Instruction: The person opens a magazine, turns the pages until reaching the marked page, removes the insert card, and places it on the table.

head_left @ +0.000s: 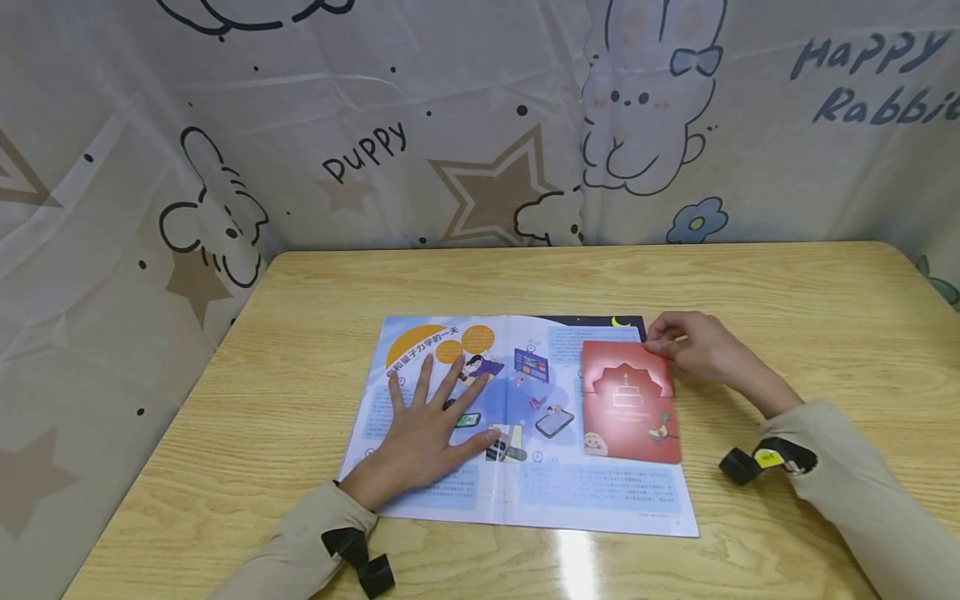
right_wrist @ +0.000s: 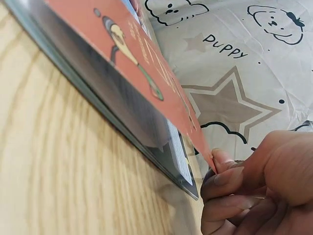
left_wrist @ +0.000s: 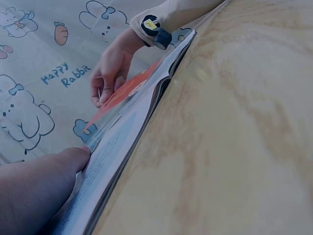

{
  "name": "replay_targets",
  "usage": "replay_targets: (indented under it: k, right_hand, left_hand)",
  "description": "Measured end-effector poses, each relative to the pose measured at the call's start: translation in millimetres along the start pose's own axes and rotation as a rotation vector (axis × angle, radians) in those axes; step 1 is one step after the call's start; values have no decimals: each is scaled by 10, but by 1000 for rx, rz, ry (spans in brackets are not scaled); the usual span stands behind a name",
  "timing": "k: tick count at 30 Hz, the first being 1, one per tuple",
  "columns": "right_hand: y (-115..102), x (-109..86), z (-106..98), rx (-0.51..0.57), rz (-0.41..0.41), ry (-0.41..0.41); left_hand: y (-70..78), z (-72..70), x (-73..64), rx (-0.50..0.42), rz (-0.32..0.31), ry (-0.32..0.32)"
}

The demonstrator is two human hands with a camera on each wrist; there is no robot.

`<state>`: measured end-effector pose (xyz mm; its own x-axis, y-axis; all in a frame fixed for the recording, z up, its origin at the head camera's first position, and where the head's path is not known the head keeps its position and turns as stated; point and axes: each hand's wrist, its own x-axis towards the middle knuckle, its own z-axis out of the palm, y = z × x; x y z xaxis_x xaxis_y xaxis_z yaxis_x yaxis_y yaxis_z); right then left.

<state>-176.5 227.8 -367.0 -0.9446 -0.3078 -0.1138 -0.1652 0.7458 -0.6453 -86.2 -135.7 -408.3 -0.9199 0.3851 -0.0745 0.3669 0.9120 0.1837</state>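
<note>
An open magazine with colourful printed pages lies on the wooden table. My left hand rests on its left page, fingers spread and straight, the thumb reaching to the centre fold. Over the right page is a red card with a pale line drawing and small cartoon figures. My right hand pinches the card's upper right corner between thumb and fingers. In the right wrist view the card is tilted, its pinched corner raised above the page. The left wrist view shows the card slanting over the magazine too.
The wooden table extends around the magazine on all sides. Behind it and to the left hangs a pale cloth printed with cartoon animals and stars. Each wrist wears a small black camera on a strap, the right one close over the tabletop.
</note>
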Motion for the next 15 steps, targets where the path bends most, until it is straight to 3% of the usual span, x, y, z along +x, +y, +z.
replay_targets:
  k: [15]
  right_hand:
    - [149,-42,-89,-10,9,-18]
  left_hand:
    - [-9,18,7,2,-2,7]
